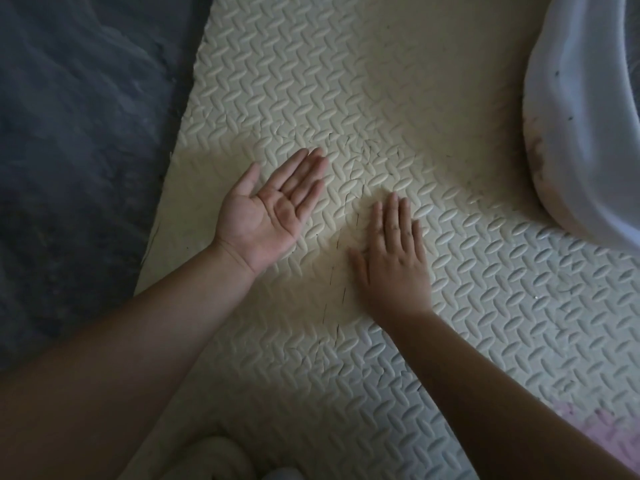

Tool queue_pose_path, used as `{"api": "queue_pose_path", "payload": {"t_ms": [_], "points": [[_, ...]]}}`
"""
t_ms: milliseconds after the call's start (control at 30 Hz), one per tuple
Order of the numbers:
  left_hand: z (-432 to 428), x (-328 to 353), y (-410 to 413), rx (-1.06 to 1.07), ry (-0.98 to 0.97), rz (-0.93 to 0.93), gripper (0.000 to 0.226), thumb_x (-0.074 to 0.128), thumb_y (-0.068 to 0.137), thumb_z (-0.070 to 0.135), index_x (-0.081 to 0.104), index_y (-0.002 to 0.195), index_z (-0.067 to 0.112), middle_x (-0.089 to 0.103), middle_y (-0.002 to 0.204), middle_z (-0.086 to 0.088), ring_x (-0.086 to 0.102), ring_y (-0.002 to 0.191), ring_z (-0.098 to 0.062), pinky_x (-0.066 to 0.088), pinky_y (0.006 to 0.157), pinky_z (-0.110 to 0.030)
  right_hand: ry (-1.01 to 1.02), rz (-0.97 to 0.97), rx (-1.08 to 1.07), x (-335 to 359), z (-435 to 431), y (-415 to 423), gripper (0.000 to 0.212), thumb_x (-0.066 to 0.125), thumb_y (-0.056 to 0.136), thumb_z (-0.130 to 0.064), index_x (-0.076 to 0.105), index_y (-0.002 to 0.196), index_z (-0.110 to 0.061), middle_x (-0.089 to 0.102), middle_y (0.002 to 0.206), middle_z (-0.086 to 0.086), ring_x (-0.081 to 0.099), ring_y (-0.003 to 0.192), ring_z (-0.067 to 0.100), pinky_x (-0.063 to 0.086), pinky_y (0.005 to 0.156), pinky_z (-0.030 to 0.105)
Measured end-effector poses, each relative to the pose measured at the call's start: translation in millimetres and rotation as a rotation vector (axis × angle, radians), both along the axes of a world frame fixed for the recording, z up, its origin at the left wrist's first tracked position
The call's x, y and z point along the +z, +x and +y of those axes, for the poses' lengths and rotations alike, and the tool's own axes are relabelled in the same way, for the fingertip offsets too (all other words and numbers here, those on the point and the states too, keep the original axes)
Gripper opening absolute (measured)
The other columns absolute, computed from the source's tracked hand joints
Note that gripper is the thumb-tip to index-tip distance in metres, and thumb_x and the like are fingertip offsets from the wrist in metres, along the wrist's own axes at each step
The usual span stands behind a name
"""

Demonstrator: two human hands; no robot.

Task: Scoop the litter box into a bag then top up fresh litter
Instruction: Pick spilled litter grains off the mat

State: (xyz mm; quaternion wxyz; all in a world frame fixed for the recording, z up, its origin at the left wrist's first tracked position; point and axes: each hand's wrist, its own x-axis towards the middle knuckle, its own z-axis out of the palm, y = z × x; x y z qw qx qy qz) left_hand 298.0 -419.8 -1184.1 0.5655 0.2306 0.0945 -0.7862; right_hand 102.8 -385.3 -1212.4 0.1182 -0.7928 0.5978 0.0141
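The left hand [273, 209] is palm up and the right hand [394, 258] palm down over the cream tread-patterned foam mat [346, 81], both empty with fingers straight. The white, soiled plastic litter box [581, 133] sits at the far right edge, well apart from the hands. No scoop or bag shows, so it seems best to fetch both before reaching for the box.

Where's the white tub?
In the head view, the white tub sits at the upper right edge, on the cream foam mat, beyond the right hand.

L hand [273, 216] palm up, R hand [391, 254] palm down, both flat over foam mat [346, 81]; litter box [581, 133] far R.
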Motion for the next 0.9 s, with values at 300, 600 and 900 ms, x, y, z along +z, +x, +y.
{"api": "queue_pose_path", "payload": {"t_ms": [300, 600, 900], "points": [[5, 0, -1, -0.028, -0.002, -0.016, 0.065, 0.025, 0.099, 0.044, 0.056, 0.128, -0.005, 0.052, 0.139, -0.016, 0.052, 0.127, -0.027, 0.039, 0.107, -0.037, -0.006, -0.128, 0.094, 0, 15, -33, 0.054, 0.025, 0.104, -0.034, 0.015, 0.152, -0.013, 0.007, 0.159, 0.002, -0.002, 0.148, 0.015, 0.0, 0.12, 0.032], [5, 4, -2, -0.028, 0.007, -0.046, 0.065, 0.024, 0.1, 0.045, 0.056, 0.128, -0.005, 0.053, 0.138, -0.016, 0.053, 0.125, -0.027, 0.042, 0.105, -0.037, -0.118, -0.383, 0.02, -1, 28, -45, 0.042, 0.046, 0.1, -0.023, 0.044, 0.142, -0.016, 0.041, 0.148, -0.001, 0.026, 0.144, 0.016, 0.026, 0.116, 0.041], [8, 7, -2, -0.045, 0.003, -0.069, 0.062, 0.027, 0.098, 0.043, 0.052, 0.131, -0.004, 0.051, 0.139, -0.016, 0.052, 0.127, -0.027, 0.044, 0.103, -0.039, -0.157, -0.699, -0.377, 12, -4, -29, 0.035, 0.073, 0.081, -0.017, 0.069, 0.115, -0.023, 0.067, 0.088, -0.016, 0.053, 0.091, 0.006, 0.047, 0.087, 0.024]]}}
